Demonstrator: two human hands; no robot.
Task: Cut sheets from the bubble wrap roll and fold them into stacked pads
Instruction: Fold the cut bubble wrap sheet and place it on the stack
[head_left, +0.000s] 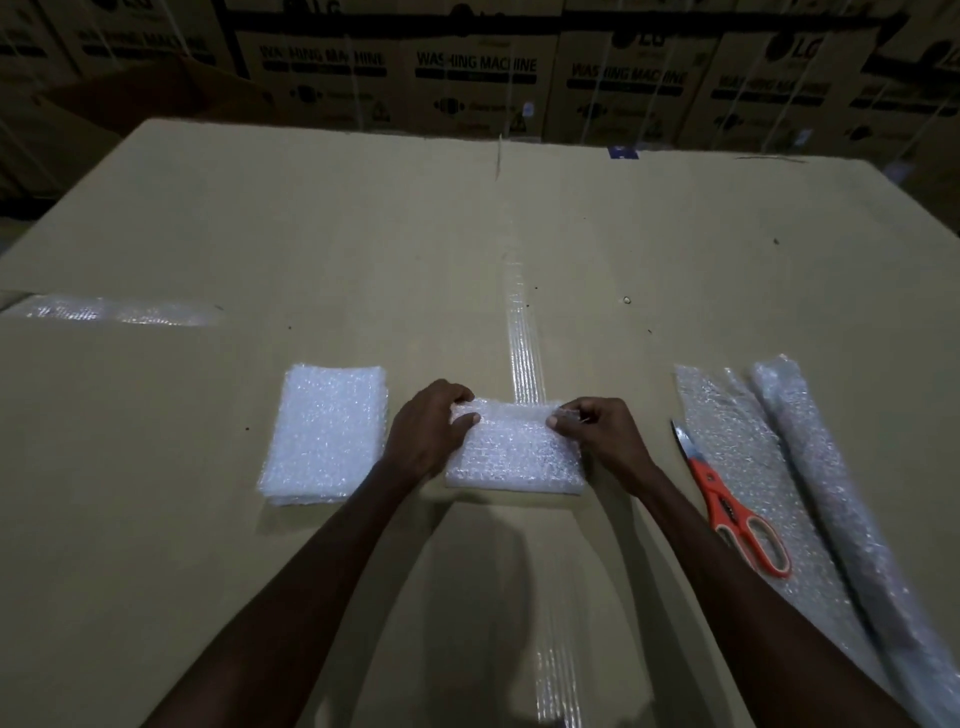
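Folding the white bubble-wrap sheet (514, 457) at the middle of the cardboard worktop (363, 234), you are pinching its far edge with left hand (431, 431) and right hand (597, 434); keep corners aligned, then stack it on the finished white bubble-wrap pad (324, 434) lying just left.

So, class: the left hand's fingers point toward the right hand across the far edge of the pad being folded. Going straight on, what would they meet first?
Probably the right hand, which pinches the same folded pad; between it and the left hand lies only bubble wrap.
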